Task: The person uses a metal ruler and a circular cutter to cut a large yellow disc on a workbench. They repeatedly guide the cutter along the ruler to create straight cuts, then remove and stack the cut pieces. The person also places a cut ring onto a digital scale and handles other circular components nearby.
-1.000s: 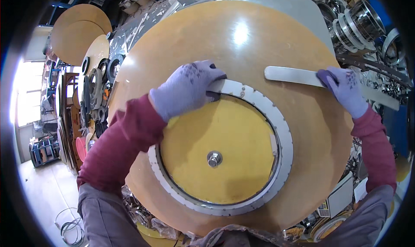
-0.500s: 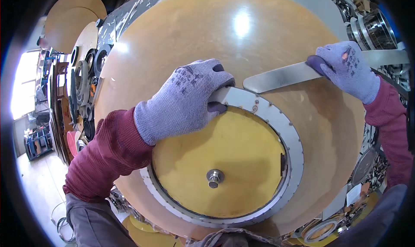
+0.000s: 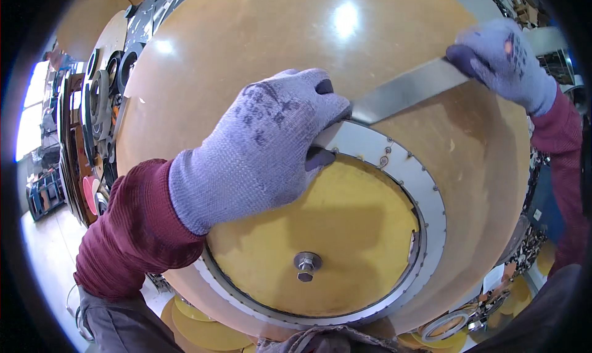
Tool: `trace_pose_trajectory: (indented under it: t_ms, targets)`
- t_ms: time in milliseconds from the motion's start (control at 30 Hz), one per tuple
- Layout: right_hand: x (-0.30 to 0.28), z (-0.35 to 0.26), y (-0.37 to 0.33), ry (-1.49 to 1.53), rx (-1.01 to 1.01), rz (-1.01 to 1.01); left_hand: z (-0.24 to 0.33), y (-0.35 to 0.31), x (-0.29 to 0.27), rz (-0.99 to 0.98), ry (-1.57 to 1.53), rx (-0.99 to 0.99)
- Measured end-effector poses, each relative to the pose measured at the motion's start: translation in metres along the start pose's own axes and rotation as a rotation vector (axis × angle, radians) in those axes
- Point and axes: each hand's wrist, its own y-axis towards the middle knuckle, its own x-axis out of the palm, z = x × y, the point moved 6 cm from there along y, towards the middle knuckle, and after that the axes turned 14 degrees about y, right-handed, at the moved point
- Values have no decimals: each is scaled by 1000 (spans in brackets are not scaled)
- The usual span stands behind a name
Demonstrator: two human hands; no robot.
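My gloved left hand [image 3: 265, 149] is closed over the upper left part of a white ring [image 3: 425, 205], thumb at the inner edge and fingers at the outer. Small studs line the ring's edges. It surrounds a yellow disc [image 3: 345, 229] that has a bolt [image 3: 306, 265] through it. My gloved right hand [image 3: 502, 63], up at the right, grips a long flat silver strip [image 3: 410, 92]. The strip's near end meets the ring's outer edge beside my left fingertips, which partly hide it. Past my right hand the strip carries on to the right.
All this rests on a large round tan board [image 3: 246, 38]. Several dark and grey rings [image 3: 98, 100] lean at the left, near upright sheets. Metal scraps and a pale ring [image 3: 445, 326] lie at the lower right, with yellow discs [image 3: 200, 328] at the lower left.
My right hand has moved up and slightly right. The strip is tilted more steeply, and its end now lies by my left fingertips. My left hand keeps its grip on the ring.
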Motion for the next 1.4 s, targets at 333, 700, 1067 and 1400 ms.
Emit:
trace_pose_trajectory:
  t_ms: [333,700,1067,1400]
  targets:
    - [6,-4,-32,56,267,-137,-2,-5,2,63,69,-1]
    - [-9,-24,-60,-68,251,-20,6,-2,0,4,163,-18]
    - [-8,-6,-40,-42,104,-152,4,11,1,-16,21,-31]
    - [-11,-4,-21,38,39,-212,10,3,1,4,183,-20]
